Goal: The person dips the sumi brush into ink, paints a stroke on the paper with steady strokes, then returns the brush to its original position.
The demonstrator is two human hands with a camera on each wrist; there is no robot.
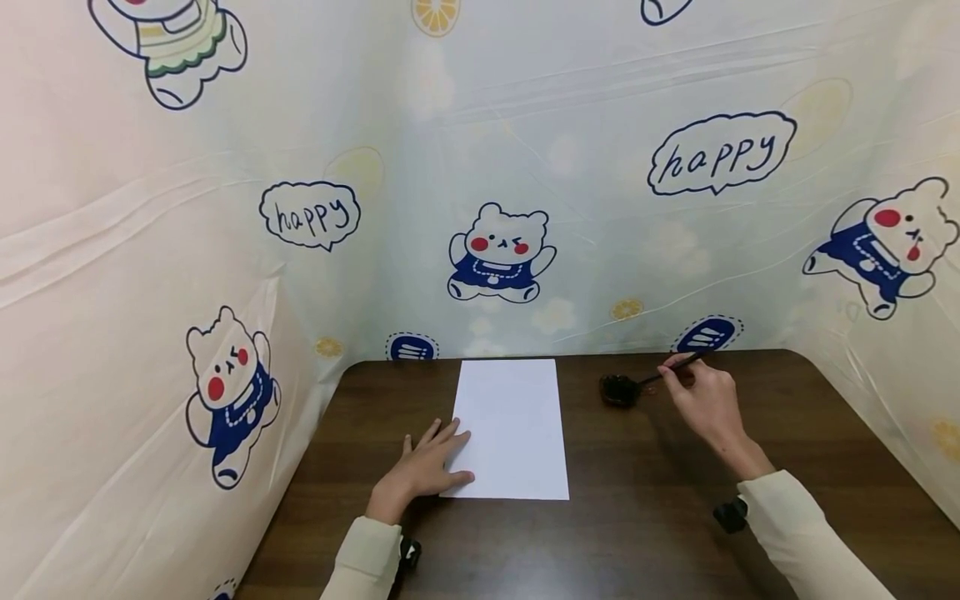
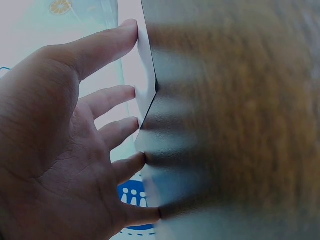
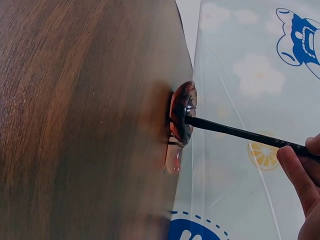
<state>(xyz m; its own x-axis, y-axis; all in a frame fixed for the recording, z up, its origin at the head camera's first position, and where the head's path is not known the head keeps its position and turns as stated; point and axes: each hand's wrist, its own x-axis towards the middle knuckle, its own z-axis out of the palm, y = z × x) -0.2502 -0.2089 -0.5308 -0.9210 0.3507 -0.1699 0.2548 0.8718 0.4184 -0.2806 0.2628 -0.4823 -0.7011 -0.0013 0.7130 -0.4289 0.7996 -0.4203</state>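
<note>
Pale sleeves (image 1: 802, 521); left grip (image 1: 426, 467) spread, partly on white paper (image 1: 517, 425); right grip (image 1: 711, 404) pinching brush (image 3: 240, 133) at dish (image 1: 619, 391)

The paper (image 1: 510, 429) is plain white, on a table (image 1: 600, 533) of dark brown wood grain. At two o'clock from the paper I can see a small dish (image 1: 615, 397), glossy amber-red going nearly black, with a black brush (image 3: 235, 131). The left sleeve (image 1: 369, 546), at eight o'clock, and the right sleeve (image 1: 783, 510), between three and four, are solid cream. The curtain (image 1: 600, 242) runs pale mint at twelve, creamier by nine, printed with yellow-orange citrus slices (image 1: 627, 310), navy badges (image 1: 412, 346) and navy-outlined "happy" clouds (image 1: 722, 154). The white bear (image 1: 491, 271) at twelve wears navy, with red cheeks; the upper bear (image 1: 180, 42) between ten and eleven wears scalloped green and yellow.
</note>
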